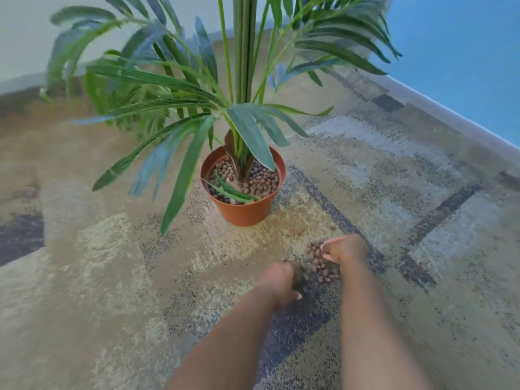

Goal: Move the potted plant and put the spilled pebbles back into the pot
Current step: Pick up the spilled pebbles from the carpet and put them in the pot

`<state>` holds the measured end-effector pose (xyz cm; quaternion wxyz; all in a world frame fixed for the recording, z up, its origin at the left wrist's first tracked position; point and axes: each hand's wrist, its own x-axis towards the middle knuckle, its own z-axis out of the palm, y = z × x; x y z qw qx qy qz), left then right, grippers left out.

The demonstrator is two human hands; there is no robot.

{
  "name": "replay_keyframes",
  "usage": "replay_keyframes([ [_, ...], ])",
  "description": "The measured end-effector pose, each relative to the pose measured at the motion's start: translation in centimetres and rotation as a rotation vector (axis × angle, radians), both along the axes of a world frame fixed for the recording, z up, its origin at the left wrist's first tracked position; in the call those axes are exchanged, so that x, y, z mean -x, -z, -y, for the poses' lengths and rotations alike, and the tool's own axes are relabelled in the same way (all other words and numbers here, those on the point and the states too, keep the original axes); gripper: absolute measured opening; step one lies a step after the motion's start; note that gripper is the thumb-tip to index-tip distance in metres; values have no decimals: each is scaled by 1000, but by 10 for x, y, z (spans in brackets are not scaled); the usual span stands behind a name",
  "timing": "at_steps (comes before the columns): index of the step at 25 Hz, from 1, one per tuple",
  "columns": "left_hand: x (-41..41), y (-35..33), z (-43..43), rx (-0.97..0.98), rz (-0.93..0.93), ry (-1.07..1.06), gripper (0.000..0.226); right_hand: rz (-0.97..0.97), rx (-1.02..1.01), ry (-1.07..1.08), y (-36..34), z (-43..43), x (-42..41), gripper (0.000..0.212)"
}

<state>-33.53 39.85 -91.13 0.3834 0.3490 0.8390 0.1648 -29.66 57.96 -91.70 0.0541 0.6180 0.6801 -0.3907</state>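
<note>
Fingers (327, 250) of your right hand (347, 249) are curling around the pebbles (319, 261); your left hand (278, 280), blurred, is cupping opposite. Pot (244, 212) is standing just beyond, up-left.

The pot (244, 192) stands on the rug (112, 263) ahead of me, with the spilled pebbles (319, 263) nearer, between my hands.
</note>
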Motion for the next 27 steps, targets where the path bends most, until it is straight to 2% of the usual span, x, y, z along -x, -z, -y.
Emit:
replay_keyframes([
  [2,0,1,-6,-26,-55,-36,41,-86,61,95,-2,-3,1,33],
  [8,-9,18,-39,-85,-241,23,66,-332,140,139,-13,-16,-34,13],
  [10,-11,20,-44,-99,-281,86,68,-303,124,162,-20,-22,-43,8],
  [12,-13,24,-40,-86,-300,142,61,-298,104,174,-23,-27,-47,7],
  [17,-13,33,-24,-96,-356,158,20,-359,119,97,-29,-20,-23,11],
  [22,-5,34,-15,-143,-316,95,24,-431,172,60,-24,-5,11,13],
  [27,-1,30,-20,-54,-288,122,27,-418,182,8,-28,9,29,15],
])
